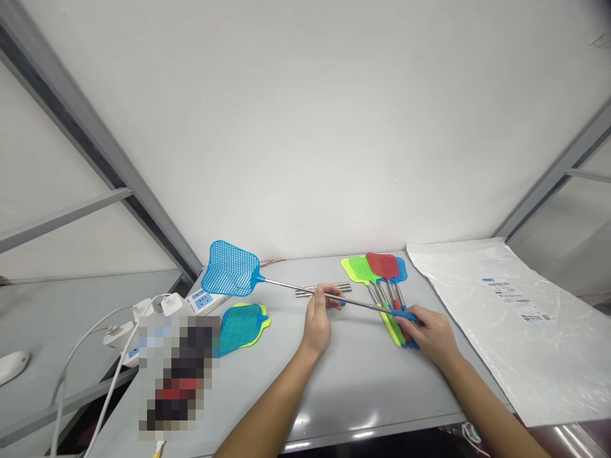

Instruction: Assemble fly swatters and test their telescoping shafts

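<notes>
A blue fly swatter [232,270] with a long metal shaft is stretched out over the table, its perforated head toward the left. My right hand [432,334] is closed round its blue handle. Partway along the shaft, the fingers of my left hand [316,327] are wrapped around the metal. Just behind that hand lie several loose metal rods [301,294]. A small blue bit shows by the left fingertips; what it belongs to is unclear. Beneath the right end of the shaft rest several fly swatters [383,267] in yellow, green, red and blue, heads pointing to the wall.
Loose blue and yellow swatter heads [242,327] are stacked on the left of the table [363,394]. Power strips [203,300] with white plugs and cables stand beyond them. A blurred-out object [184,369] covers the left front. A large white plastic package [515,343] lies at the right.
</notes>
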`<state>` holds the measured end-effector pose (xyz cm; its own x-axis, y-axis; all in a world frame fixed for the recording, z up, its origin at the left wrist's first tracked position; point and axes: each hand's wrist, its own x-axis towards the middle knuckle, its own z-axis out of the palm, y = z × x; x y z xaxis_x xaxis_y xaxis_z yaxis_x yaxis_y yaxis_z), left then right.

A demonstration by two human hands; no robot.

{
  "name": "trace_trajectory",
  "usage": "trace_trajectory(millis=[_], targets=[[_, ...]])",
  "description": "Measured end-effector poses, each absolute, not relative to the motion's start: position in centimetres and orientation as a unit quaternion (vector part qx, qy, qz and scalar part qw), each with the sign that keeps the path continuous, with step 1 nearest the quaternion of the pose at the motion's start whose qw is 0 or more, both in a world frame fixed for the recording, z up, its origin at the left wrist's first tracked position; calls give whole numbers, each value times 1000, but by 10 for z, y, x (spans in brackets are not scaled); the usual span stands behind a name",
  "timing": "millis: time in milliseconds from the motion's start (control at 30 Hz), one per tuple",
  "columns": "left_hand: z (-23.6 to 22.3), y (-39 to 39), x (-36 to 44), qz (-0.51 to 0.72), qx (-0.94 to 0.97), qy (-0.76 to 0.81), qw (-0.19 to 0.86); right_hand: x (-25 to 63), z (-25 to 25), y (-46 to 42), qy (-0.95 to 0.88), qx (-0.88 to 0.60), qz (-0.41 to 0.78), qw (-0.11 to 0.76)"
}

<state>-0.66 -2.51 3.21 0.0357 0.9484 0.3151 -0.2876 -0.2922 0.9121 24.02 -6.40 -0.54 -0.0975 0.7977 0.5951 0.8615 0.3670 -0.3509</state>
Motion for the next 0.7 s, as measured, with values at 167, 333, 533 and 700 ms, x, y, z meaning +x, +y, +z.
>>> trace_trajectory(millis=[167,333,533,700], targets=[[41,0,-38,741,369,297,476,243,-7,-64,-735,-571,-23,365],[54,24,-79,823,206,303,434,243,-11,-65,-743,-564,-32,358],[58,25,-83,820,248,337,390,237,-11,-66,-749,-560,-54,349],[40,7,-42,754,323,382,426,228,-7,-67,-740,-558,-65,369]])
